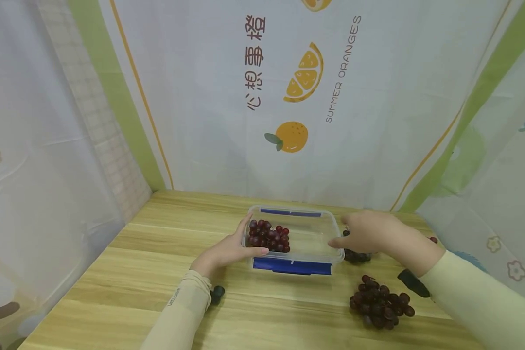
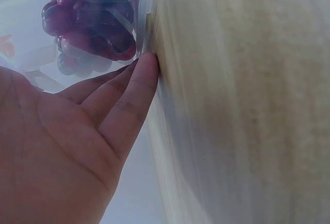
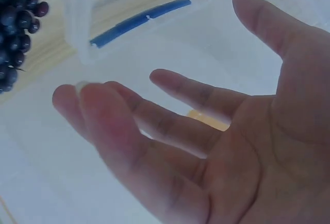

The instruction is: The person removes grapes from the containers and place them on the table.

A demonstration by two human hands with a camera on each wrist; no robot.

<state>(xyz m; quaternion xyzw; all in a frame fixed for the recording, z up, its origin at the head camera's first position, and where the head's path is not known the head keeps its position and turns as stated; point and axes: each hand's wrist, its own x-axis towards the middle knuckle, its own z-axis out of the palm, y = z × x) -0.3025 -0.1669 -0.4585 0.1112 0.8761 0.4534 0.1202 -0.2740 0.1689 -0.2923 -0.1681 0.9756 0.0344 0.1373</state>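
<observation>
A clear plastic food container [image 1: 310,228] with blue side latches holds a bunch of red grapes [image 1: 269,237] in its left part. My left hand [image 1: 227,250] grips the container's left end, thumb along the front rim. In the left wrist view its fingers [image 2: 139,82] reach to the lower edge of the container wall, beside the grapes. At the container's right end hovers my right hand [image 1: 372,236], thumb and fingers spread with nothing between them. The right wrist view shows those fingers [image 3: 201,92] loosely bent and apart from the container's corner.
Dark grapes [image 1: 356,256] lie just right of the container, partly behind my right hand. Nearer me on the wooden table [image 1: 157,272] is another bunch of red grapes [image 1: 380,304]. A white cloth [image 1: 210,121] printed with oranges hangs behind the table.
</observation>
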